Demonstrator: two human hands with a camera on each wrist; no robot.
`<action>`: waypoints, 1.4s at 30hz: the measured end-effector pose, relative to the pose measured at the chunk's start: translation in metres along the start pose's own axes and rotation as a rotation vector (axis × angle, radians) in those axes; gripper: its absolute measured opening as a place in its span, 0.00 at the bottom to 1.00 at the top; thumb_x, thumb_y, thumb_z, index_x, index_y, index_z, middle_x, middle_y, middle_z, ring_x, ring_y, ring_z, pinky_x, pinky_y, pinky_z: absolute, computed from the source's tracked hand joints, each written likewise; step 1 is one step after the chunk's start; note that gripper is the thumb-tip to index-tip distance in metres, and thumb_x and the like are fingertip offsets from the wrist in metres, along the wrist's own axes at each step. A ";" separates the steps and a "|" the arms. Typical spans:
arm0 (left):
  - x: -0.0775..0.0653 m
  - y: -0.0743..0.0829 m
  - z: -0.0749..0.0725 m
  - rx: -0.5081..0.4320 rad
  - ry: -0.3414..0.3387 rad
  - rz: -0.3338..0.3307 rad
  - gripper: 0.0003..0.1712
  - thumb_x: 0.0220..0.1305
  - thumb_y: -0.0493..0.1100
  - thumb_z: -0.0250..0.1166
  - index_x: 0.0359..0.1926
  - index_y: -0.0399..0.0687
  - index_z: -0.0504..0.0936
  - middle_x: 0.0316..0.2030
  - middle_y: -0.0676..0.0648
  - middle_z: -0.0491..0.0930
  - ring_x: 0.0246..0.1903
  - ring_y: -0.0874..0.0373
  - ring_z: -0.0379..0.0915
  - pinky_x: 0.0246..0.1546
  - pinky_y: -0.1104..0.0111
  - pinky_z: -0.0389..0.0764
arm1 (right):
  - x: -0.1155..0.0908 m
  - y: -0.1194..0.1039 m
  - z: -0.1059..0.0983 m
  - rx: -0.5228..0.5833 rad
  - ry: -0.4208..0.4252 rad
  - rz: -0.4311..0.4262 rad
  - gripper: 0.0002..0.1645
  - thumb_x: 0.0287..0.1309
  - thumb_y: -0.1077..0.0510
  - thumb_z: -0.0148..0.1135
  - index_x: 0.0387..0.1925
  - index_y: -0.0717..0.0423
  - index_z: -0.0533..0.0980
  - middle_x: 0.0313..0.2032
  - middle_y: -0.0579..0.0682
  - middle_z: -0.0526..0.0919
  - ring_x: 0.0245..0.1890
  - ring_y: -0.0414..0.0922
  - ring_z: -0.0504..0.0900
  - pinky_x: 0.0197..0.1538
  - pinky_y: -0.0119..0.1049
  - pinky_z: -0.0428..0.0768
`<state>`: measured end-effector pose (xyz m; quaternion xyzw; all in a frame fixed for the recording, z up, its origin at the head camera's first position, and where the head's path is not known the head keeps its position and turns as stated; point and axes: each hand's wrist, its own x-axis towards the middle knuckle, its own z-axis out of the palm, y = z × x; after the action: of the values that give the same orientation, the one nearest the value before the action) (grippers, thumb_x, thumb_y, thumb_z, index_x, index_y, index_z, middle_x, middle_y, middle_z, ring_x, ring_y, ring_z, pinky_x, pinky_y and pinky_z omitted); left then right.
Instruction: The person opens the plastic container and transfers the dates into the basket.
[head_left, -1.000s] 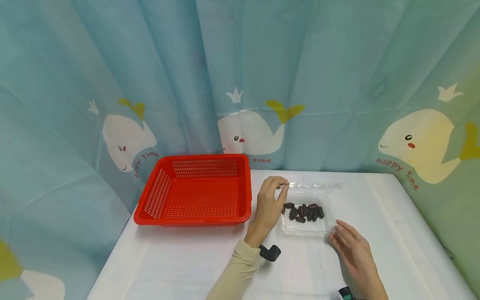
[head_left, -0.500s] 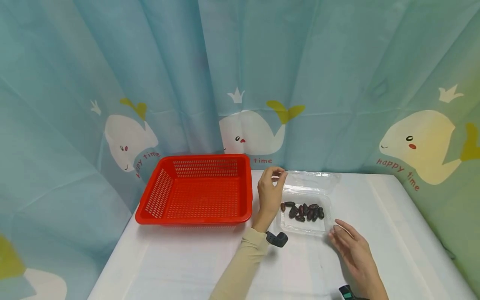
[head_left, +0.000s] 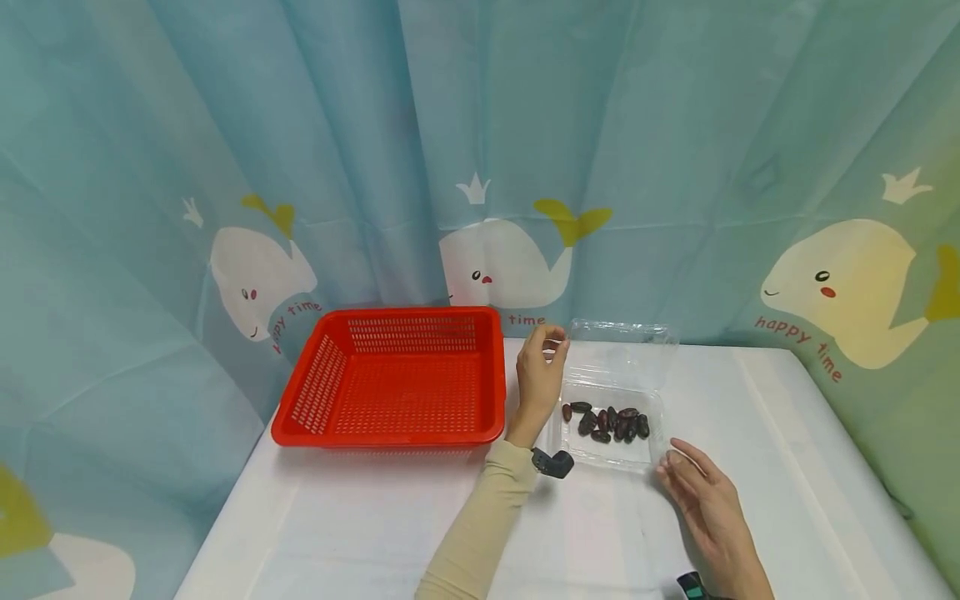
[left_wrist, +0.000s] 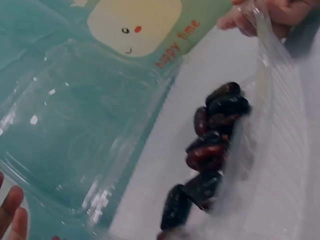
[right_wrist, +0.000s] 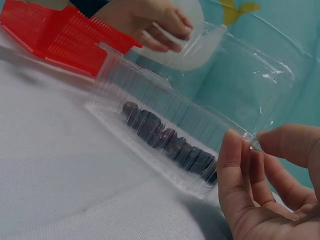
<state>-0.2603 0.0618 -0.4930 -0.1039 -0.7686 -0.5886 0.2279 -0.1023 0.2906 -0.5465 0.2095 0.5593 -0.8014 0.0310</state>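
A clear plastic clamshell box (head_left: 611, 454) rests on the white table, holding several dark, glossy, oblong fruits that look like dates (left_wrist: 205, 155). Its hinged lid (right_wrist: 260, 80) stands raised at the back, leaning away. My left hand (head_left: 538, 375) is at the left side of that lid, fingertips right beside its edge; in the left wrist view its loosely spread fingers (left_wrist: 15, 210) show at the lower left. With thumb and fingers, my right hand (head_left: 708, 504) pinches the box's front right corner, as the right wrist view shows.
Left of the box stands a red perforated plastic basket (head_left: 405, 392) with nothing in it. Behind the table (head_left: 600, 542) hangs a blue-green curtain (head_left: 660, 167) printed with whales.
The lid has swung up and back from low over the box's rear. My left hand rose with it, then shifted slightly left. The right hand stays at the corner.
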 end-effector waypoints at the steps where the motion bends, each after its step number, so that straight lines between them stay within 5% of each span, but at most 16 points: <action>1: 0.000 -0.002 0.000 -0.001 -0.007 -0.016 0.08 0.71 0.36 0.67 0.49 0.44 0.82 0.47 0.43 0.86 0.43 0.50 0.86 0.46 0.66 0.88 | 0.000 0.000 0.000 0.003 0.001 -0.005 0.14 0.72 0.55 0.64 0.53 0.34 0.76 0.41 0.37 0.83 0.43 0.32 0.86 0.56 0.25 0.84; 21: -0.022 -0.037 0.001 -0.149 -0.069 -0.276 0.15 0.65 0.30 0.70 0.52 0.41 0.86 0.47 0.38 0.88 0.38 0.49 0.87 0.40 0.71 0.89 | -0.001 -0.001 -0.001 -0.008 0.012 -0.008 0.13 0.72 0.56 0.65 0.51 0.33 0.77 0.41 0.36 0.83 0.42 0.32 0.86 0.54 0.24 0.84; 36: -0.033 -0.043 0.000 -0.246 -0.104 -0.450 0.18 0.67 0.33 0.68 0.57 0.33 0.84 0.51 0.33 0.87 0.37 0.48 0.90 0.43 0.66 0.90 | -0.001 0.000 -0.004 -0.006 0.000 -0.003 0.13 0.73 0.54 0.64 0.52 0.32 0.77 0.43 0.35 0.83 0.44 0.32 0.86 0.56 0.24 0.84; 42: -0.033 -0.041 -0.001 -0.296 -0.099 -0.514 0.18 0.68 0.34 0.68 0.56 0.30 0.83 0.48 0.34 0.86 0.38 0.59 0.85 0.43 0.67 0.90 | -0.001 0.001 -0.004 0.002 -0.010 -0.018 0.14 0.73 0.55 0.64 0.53 0.33 0.77 0.43 0.36 0.82 0.44 0.33 0.86 0.56 0.25 0.84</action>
<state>-0.2484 0.0529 -0.5438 0.0334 -0.6858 -0.7268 0.0161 -0.0999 0.2933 -0.5483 0.2002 0.5604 -0.8033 0.0264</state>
